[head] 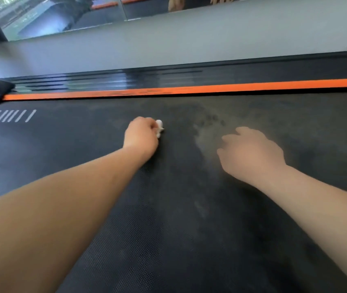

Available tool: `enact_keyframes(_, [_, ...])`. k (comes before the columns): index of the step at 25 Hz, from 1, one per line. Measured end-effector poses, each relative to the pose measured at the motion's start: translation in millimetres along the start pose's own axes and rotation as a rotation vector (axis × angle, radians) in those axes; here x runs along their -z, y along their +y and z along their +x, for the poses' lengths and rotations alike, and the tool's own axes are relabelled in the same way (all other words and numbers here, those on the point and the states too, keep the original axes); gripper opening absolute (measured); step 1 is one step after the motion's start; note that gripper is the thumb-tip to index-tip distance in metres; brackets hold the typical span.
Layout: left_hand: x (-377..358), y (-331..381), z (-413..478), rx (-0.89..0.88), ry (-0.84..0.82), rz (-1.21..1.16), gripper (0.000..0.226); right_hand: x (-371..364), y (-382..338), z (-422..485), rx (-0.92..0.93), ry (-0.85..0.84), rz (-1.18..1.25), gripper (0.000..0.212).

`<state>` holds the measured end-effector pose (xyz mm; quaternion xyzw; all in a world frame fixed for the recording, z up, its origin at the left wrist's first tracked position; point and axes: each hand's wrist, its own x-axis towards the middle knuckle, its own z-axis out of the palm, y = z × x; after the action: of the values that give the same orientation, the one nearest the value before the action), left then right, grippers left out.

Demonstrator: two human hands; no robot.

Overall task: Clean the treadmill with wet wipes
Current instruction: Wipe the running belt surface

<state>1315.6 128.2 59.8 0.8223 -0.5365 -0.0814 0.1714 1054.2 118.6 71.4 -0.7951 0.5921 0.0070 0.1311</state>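
**A:** Stage reached on the treadmill belt (179,208)?

**B:** Midway, judging by the surface. Darker and seemingly wiped to the left and toward the near edge. Pale dusty haze (205,136) between the two hands, with greyer smudging out to the right. Far side rail (168,78) and orange stripe (253,86) glossy in places; no telling whether wiped.

**A:** Location of the wet wipe (159,127)?

**B:** Bunched into a small white wad, down on the belt at mid-width, poking out past the knuckles of the left hand (141,137). Fingers curled tight round it.

**A:** And the right hand (251,154)?

**B:** Holding nothing. Fingers apart and loosely bent, low over the belt just right of the dusty haze. Contact with the belt unclear, owing to blur.

**A:** Counts?

**B:** One wipe. Two hands, two bare forearms. One belt, one orange stripe, one ribbed rail. One row of white dashes (9,116) at the far left, too smeared for a firm tally.

**A:** Remaining, then?

**B:** Probably the hazy patch and the greyer right-hand stretch, perhaps also the rail.
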Motion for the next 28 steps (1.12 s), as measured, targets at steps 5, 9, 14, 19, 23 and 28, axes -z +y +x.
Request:
enact_keyframes(5, [-27.2,49.1,1.0,-0.162,-0.029,-0.033,0.019,20.0,-0.7,47.9,0.011,-0.029,-0.158,0.044])
enact_keyframes(9, [-40.2,83.2,38.9,-0.304,-0.066,-0.05,0.018,40.5,14.7,77.5,0.031,-0.011,-0.243,0.053])
enact_keyframes(14, [-38.6,74.0,97.7,0.152,0.002,0.051,0.033,31.0,38.9,80.4,-0.001,-0.243,-0.189,0.074])
enact_keyframes(19, [-67.9,130.9,67.8,-0.178,-0.148,-0.035,0.019,39.4,26.8,102.9,-0.061,-0.17,-0.121,0.079])
enact_keyframes(23, [-58.4,114.6,87.3,-0.026,-0.051,0.001,0.026,36.5,30.0,97.6,-0.071,-0.189,-0.119,0.075])
enact_keyframes(28, [-73.4,152.0,33.2,-0.411,-0.164,0.002,0.019,29.4,47.1,82.4,0.0,-0.167,-0.19,0.072])
